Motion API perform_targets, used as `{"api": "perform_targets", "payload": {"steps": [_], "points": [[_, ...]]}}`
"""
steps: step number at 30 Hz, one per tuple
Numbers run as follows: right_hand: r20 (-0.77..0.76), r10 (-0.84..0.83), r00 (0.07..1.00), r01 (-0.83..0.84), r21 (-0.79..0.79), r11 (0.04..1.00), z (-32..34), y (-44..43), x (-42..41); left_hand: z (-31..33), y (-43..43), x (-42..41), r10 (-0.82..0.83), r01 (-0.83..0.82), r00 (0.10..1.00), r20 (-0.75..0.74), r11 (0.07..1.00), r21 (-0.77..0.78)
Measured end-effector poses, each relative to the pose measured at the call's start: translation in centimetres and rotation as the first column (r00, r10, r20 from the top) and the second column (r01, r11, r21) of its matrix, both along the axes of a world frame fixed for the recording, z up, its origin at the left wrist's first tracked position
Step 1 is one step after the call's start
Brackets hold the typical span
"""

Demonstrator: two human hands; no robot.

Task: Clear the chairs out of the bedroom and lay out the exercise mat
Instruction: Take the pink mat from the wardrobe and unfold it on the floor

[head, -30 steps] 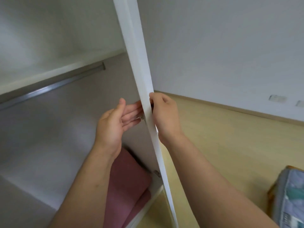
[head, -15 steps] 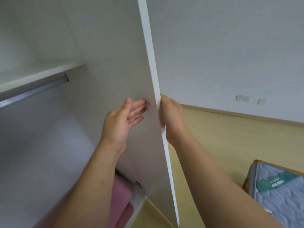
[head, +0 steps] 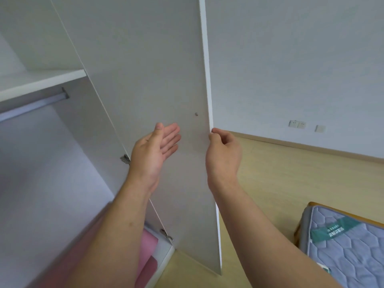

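Observation:
A white wardrobe door (head: pixel 158 80) stands swung wide open in front of me. My right hand (head: pixel 223 154) pinches its outer edge at mid height. My left hand (head: pixel 154 150) hovers flat and open close to the door's inner face, fingers together, holding nothing. At the bottom of the wardrobe lies a folded pink exercise mat (head: pixel 146 252), mostly hidden behind my left forearm. No chair is in view.
Inside the wardrobe are a white shelf (head: pixel 41 80) and a metal hanging rail (head: pixel 31 107). A bed with a grey quilted mattress (head: pixel 349 246) stands at the lower right. Light wooden floor (head: pixel 280 183) runs to a white wall with sockets (head: pixel 297 124).
The door has swung further open to the right. My left hand has come off the door edge and opened flat; my right hand still holds the edge.

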State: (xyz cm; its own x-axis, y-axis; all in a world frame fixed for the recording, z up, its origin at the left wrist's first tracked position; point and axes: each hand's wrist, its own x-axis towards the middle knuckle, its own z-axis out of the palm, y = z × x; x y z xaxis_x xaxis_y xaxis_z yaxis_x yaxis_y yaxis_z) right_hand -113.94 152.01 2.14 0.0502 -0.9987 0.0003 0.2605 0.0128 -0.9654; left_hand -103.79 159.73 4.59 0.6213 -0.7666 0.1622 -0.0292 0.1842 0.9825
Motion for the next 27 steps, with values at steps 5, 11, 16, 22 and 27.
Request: {"api": "perform_targets", "payload": {"steps": [5,11,16,22,27], "points": [[-0.025,-0.065,0.998,0.065,-0.027,0.998,-0.4,0.8,0.6,-0.8,1.0,1.0,0.071,-0.071,0.996,-0.052,0.997,0.019],[-0.118,0.148,0.982,-0.166,-0.16,0.973,-0.2,4.8,3.4,-1.6,4.1,2.6,0.172,-0.167,0.982,-0.079,0.984,0.062],[-0.225,0.416,0.881,-0.443,-0.084,0.893,-1.5,8.8,6.9,-2.4,9.2,5.5,0.348,-0.339,0.927,-0.136,0.937,0.088],[-0.275,0.528,0.804,-0.566,-0.078,0.821,-2.4,13.3,10.7,-4.2,15.9,8.6,0.52,-0.502,0.825,-0.223,0.854,0.133],[-0.334,0.603,0.724,-0.656,-0.063,0.752,-3.7,17.8,13.5,-6.0,20.7,10.7,0.592,-0.57,0.751,-0.294,0.805,0.166]]}}
